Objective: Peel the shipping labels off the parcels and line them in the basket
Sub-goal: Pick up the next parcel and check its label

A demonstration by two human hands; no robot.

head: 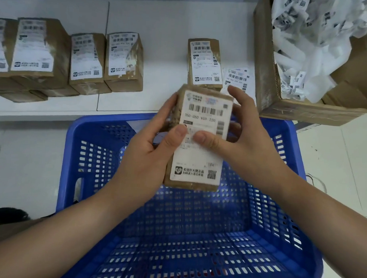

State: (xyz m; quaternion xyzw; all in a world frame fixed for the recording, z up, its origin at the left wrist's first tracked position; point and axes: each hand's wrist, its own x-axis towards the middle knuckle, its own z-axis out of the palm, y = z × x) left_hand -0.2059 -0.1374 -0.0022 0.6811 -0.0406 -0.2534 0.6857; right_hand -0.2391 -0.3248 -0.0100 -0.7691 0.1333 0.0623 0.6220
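a brown parcel point(196, 139) is held above the blue basket point(280, 204) by both hands, its long side running away from the viewer and its white shipping label point(201, 152) facing up. the grip of the left hand point(150, 156) is clamped on the parcel's left edge, with the thumb laid on the label and the fingers curled round the far left side. the grip of the right hand point(238, 138) is clamped on the right edge, the thumb pressed on the label just beside the left thumb, the fingers wrapped behind the parcel. the label is seen flat on the parcel; no lifted corner can be made out.

the basket's perforated floor is visible below the forearms. behind the basket a white worktop point(165, 24) is seen. on it, a single labelled parcel point(204, 63) is stood just beyond the held one, and a loose label point(237, 78) is laid just beside it to the right. further left, a row of labelled parcels point(87, 60) is lined up. at the right, an open cardboard box point(270, 79) is filled with crumpled white label scraps point(302, 39).
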